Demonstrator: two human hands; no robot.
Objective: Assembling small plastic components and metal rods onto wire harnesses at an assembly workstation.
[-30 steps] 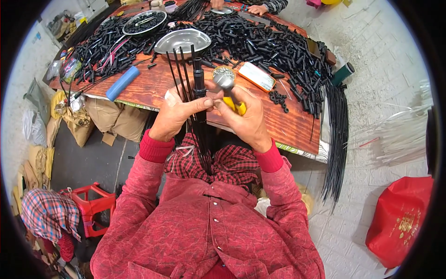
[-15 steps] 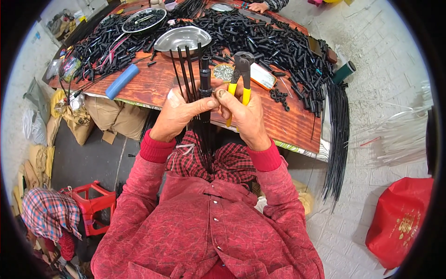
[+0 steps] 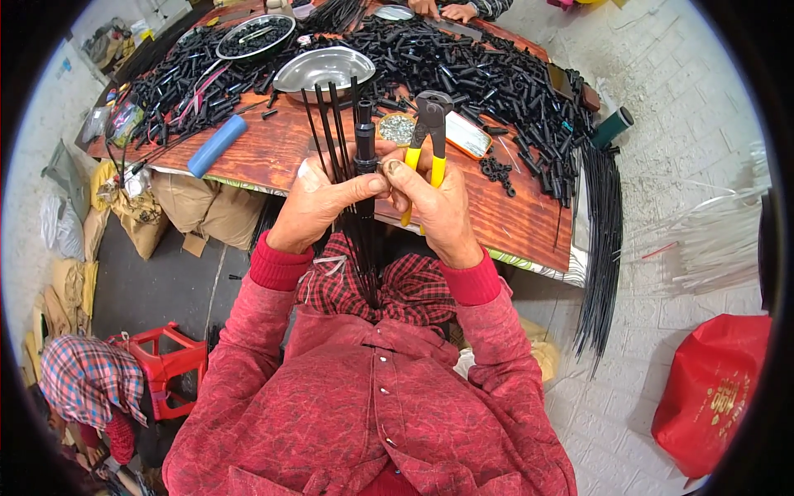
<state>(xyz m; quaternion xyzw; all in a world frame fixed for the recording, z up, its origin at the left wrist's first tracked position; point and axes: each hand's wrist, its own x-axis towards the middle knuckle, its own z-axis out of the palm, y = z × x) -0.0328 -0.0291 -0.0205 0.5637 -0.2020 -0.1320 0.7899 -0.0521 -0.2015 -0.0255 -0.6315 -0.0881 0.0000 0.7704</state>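
Wooden table [image 3: 281, 157], reddish-brown top, patterned edge strip along the near side. Far half heaped with short black plastic tubes [image 3: 488, 74]. Among them: an empty shallow steel bowl [image 3: 324, 66] and a round steel pan [image 3: 254, 37] holding black pieces. Blue cylinder [image 3: 217, 145] lies on bare wood at left. Small round tin of metal bits [image 3: 397, 127] just beside an orange-rimmed oblong tray [image 3: 467, 136]. Bundle of long black rods [image 3: 602, 223] overhangs the right edge.
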